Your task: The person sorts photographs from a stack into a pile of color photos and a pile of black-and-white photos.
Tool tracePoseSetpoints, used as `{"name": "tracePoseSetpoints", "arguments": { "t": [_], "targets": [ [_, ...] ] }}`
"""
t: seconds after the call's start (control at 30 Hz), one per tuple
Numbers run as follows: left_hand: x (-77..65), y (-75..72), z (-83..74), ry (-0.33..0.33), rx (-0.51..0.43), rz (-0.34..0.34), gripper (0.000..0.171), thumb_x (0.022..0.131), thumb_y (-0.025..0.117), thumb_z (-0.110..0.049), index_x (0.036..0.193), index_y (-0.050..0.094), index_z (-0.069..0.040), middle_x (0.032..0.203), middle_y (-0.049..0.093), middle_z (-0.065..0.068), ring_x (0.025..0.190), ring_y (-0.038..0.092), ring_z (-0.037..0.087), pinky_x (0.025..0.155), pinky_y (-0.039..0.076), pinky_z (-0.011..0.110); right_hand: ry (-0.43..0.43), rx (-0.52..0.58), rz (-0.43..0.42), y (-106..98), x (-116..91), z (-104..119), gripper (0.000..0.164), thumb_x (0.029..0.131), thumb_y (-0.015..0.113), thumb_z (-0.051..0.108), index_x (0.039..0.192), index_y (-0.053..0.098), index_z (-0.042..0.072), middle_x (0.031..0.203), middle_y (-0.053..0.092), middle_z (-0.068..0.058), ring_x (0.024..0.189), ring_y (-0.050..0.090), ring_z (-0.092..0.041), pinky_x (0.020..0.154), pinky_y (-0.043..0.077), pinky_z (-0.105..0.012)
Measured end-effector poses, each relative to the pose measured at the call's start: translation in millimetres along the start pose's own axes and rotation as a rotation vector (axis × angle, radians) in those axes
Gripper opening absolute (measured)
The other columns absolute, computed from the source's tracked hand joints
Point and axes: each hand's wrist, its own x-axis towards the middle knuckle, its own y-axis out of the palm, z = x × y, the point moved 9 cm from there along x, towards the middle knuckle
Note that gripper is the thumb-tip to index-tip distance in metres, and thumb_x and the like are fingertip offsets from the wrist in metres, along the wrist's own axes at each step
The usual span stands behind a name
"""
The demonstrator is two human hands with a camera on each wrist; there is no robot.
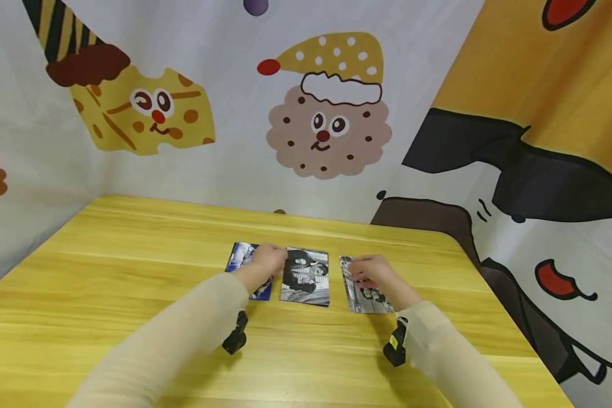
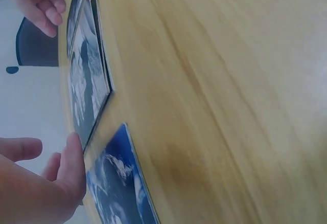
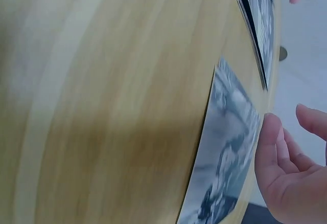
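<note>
Three piles of photo prints lie in a row on the wooden table. At the left is a blue-toned photo (image 1: 241, 255), with my left hand (image 1: 268, 259) over its upper right part. That hand's fingers are loosely bent and hold nothing, its thumb apart from them in the left wrist view. The middle photo stack (image 1: 306, 279) has a black-and-white picture on top, and several layered edges show in the right wrist view. My right hand (image 1: 378, 272) hovers over the right black-and-white photo (image 1: 369, 304), hiding part of it. Its fingers (image 3: 266, 142) are relaxed around nothing.
The yellow wood-grain table (image 1: 306, 357) extends on all sides of the photos. A white curtain (image 1: 234, 170) with cartoon food figures hangs along its back and right edges. Each wrist carries a small black camera (image 1: 236, 334).
</note>
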Motion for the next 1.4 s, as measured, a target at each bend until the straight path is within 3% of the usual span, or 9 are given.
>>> {"name": "tracePoseSetpoints", "arguments": {
  "t": [0.13,0.27,0.37,0.73,0.9,1.0,1.13,1.23,1.4],
  "targets": [
    [2.7,-1.5,3.8,-0.01,0.05,-0.002,0.026,0.084,0.041,-0.003,0.059,0.04,-0.009,0.049,0.037,-0.003,0.047,0.038,0.011,0.053,0.045,0.021,0.004,0.025,0.028,12,1,2,0.041,0.091,0.057,0.011,0.128,0.051,-0.007,0.105,0.065,-0.018,0.077,0.062,-0.014,0.071,0.059,-0.031],
    [3.3,-0.2,7.9,-0.035,0.041,-0.009,0.018,0.085,0.044,-0.003,0.082,0.06,0.004,0.062,0.047,0.002,0.055,0.049,0.013,0.058,0.055,0.025,0.01,0.042,0.081,26,2,4,0.042,0.092,0.056,0.01,0.13,0.049,-0.008,0.106,0.066,-0.02,0.075,0.064,-0.012,0.072,0.059,-0.033],
    [2.1,1.1,8.9,-0.042,0.021,-0.014,0.03,0.085,0.046,-0.004,0.108,0.062,0.008,0.073,0.054,0.006,0.066,0.058,0.016,0.063,0.058,0.026,0.013,0.059,0.113,34,3,4,0.043,0.093,0.055,0.01,0.131,0.047,-0.008,0.11,0.065,-0.023,0.073,0.065,-0.012,0.072,0.06,-0.034],
    [1.1,1.3,8.9,-0.055,0.032,-0.016,0.029,0.087,0.046,-0.005,0.107,0.063,0.007,0.066,0.05,0.003,0.062,0.054,0.014,0.062,0.057,0.024,0.012,0.084,0.123,44,2,8,0.041,0.093,0.054,0.008,0.129,0.048,-0.01,0.111,0.064,-0.026,0.071,0.066,-0.013,0.069,0.06,-0.032],
    [-0.7,0.7,6.7,-0.039,0.034,-0.02,0.023,0.086,0.045,-0.005,0.096,0.064,0.006,0.06,0.046,0.001,0.058,0.052,0.013,0.062,0.057,0.025,0.024,0.118,0.099,43,1,10,0.041,0.092,0.054,0.007,0.129,0.048,-0.01,0.109,0.065,-0.026,0.069,0.065,-0.013,0.066,0.06,-0.031],
    [-1.9,-0.1,4.0,-0.016,0.059,-0.019,0.018,0.086,0.045,-0.005,0.077,0.059,0.001,0.054,0.042,-0.001,0.051,0.046,0.012,0.056,0.053,0.025,0.026,0.122,0.089,42,0,11,0.04,0.092,0.054,0.007,0.129,0.048,-0.009,0.104,0.067,-0.023,0.067,0.064,-0.011,0.066,0.059,-0.031],
    [-1.9,1.5,0.1,0.006,0.072,-0.02,0.019,0.089,0.049,-0.006,0.091,0.065,0.002,0.08,0.065,0.013,0.065,0.057,0.018,0.061,0.054,0.027,0.019,0.125,0.072,40,-1,12,0.041,0.092,0.055,0.007,0.129,0.048,-0.008,0.082,0.065,-0.007,0.062,0.058,-0.008,0.066,0.059,-0.028],
    [-1.5,5.2,-1.3,0.011,0.009,-0.017,0.033,0.089,0.052,-0.003,0.12,0.06,0.002,0.124,0.058,0.02,0.095,0.063,0.028,0.073,0.058,0.031,0.022,0.128,0.054,39,-1,12,0.042,0.091,0.057,0.006,0.13,0.048,-0.007,0.072,0.057,0.001,0.059,0.054,-0.007,0.066,0.057,-0.026],
    [-1.0,9.0,-0.5,-0.004,-0.116,-0.003,0.036,0.09,0.051,0.003,0.125,0.056,0.003,0.13,0.055,0.022,0.107,0.061,0.031,0.07,0.058,0.026,0.024,0.144,0.031,37,-1,12,0.043,0.09,0.058,0.004,0.13,0.048,-0.006,0.071,0.055,0.001,0.058,0.05,-0.008,0.059,0.054,-0.023]
  ]
}}
